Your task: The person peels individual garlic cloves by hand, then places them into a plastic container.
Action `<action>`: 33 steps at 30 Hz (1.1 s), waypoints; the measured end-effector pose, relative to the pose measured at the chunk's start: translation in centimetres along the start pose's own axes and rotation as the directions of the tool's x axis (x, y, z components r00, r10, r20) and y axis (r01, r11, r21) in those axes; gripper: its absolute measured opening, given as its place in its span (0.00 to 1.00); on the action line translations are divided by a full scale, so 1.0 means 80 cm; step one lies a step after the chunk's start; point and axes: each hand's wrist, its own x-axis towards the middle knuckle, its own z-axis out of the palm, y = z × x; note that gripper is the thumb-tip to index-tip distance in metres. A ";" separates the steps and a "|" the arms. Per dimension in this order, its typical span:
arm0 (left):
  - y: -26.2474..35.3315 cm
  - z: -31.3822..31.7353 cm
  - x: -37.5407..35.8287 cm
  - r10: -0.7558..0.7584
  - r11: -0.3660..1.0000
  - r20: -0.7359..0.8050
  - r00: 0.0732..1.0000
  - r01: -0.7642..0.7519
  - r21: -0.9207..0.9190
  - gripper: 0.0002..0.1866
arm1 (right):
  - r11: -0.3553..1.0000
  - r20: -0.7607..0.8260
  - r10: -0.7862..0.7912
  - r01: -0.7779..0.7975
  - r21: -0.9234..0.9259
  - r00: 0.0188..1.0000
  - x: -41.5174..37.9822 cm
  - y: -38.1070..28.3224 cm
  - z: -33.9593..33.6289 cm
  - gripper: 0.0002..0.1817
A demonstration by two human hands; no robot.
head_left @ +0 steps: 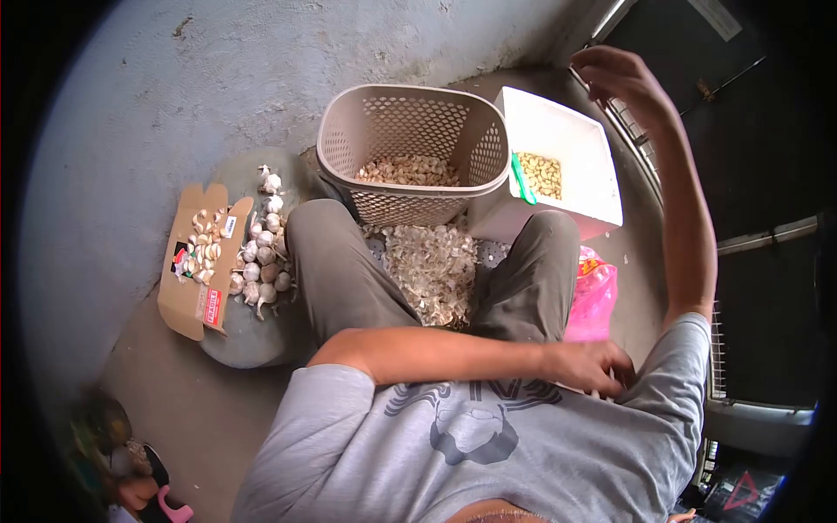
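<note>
My left hand (595, 366) reaches across my body to the right side of my grey shirt (488, 427), below the armpit. Its fingers curl against the cloth, and whatever they pinch is hidden. My right hand (623, 80) is raised in the air, far from the work things, with loosely bent fingers and nothing in it. Between my knees lies a heap of garlic skins (432, 270). Beyond it stands a beige perforated basket (414, 207) holding unpeeled garlic cloves (408, 171). Peeled cloves (540, 174) lie in a white foam box (565, 131). A green object (524, 179) rests on its near rim.
To my left, whole garlic bulbs (266, 248) cover part of a round grey surface (248, 349). An opened cardboard box (181, 305) there carries loose cloves (205, 248). A pink plastic bag (595, 301) sits by my right knee. A wall (218, 87) and a dark gate (758, 157) flank me.
</note>
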 end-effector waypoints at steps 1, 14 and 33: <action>-0.008 0.026 0.019 0.194 0.969 -0.006 0.981 -0.193 -0.151 0.20 | 0.997 -0.052 -0.024 0.020 -0.080 0.998 0.000 -0.019 -0.030 0.17; 0.012 0.108 0.035 -0.109 0.563 0.152 0.982 0.187 -0.805 0.26 | 0.850 -0.287 -0.142 -0.032 -0.526 0.947 -0.174 -0.196 -0.173 0.24; -0.003 0.192 0.071 0.389 0.921 0.217 0.895 -0.381 -0.078 0.21 | 0.427 -0.210 -0.181 -0.115 -0.897 0.961 -0.279 -0.201 -0.236 0.29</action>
